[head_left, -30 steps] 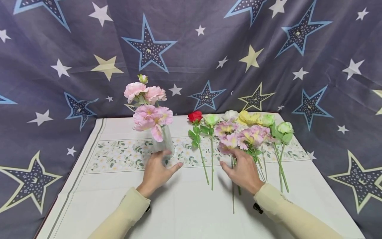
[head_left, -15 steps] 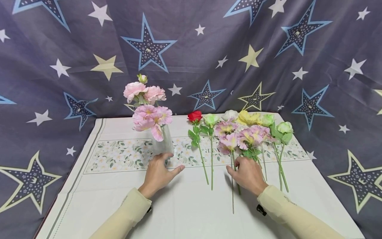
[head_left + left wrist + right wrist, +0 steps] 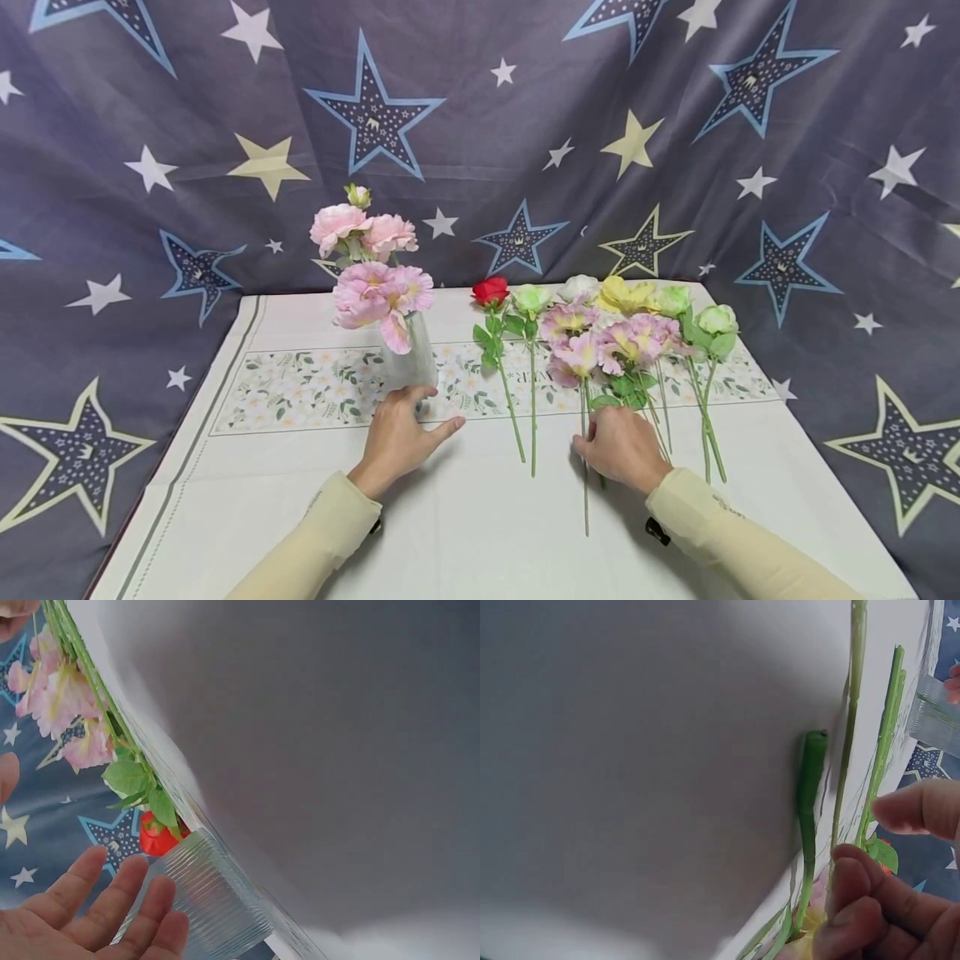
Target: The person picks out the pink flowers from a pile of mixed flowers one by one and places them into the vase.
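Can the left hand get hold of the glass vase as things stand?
Probably yes. The left hand, fingers extended, is by the lower part of the glass vase, and nothing shows between them; the pink flowers sit higher up. Whether they touch is unclear.

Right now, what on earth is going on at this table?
Someone is at work with both bare hands. The left hand, fingers extended, is by a ribbed glass vase that holds pink flowers. The right hand is among the stems of loose flowers lying on the white cloth; whether it grips one is unclear. A red rose lies nearby, untouched.
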`<state>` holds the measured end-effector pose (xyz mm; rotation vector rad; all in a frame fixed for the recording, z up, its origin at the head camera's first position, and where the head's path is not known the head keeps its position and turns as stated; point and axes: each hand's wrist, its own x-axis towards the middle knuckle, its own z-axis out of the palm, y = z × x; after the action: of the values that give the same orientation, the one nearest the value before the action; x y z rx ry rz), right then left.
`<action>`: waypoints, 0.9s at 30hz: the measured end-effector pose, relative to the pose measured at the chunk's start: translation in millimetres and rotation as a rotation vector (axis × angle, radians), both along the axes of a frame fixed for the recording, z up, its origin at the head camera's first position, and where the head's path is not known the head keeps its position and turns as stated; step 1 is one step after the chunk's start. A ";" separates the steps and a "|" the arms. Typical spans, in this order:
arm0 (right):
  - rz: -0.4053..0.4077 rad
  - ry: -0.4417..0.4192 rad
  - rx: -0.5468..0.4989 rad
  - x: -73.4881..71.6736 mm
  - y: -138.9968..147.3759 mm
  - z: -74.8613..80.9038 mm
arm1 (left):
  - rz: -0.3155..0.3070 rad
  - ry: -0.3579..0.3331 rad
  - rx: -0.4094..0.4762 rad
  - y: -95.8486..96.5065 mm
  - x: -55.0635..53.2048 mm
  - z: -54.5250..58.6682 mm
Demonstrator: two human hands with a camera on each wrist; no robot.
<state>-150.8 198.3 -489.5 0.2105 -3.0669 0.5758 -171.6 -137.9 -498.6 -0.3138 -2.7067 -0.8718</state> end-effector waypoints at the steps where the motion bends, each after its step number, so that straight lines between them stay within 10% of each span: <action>1: 0.002 -0.006 0.006 0.1 -0.2 -0.3 | -0.002 0.004 -0.003 -0.3 -0.3 0.0; 27: -0.049 -0.072 -0.061 6.7 -6.8 -9.6 | -0.003 0.023 -0.011 -1.2 0.3 2.4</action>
<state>-144.1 191.5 -499.1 0.1155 -3.1077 0.6885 -171.2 -139.1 -496.2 -0.3278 -2.6918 -0.8494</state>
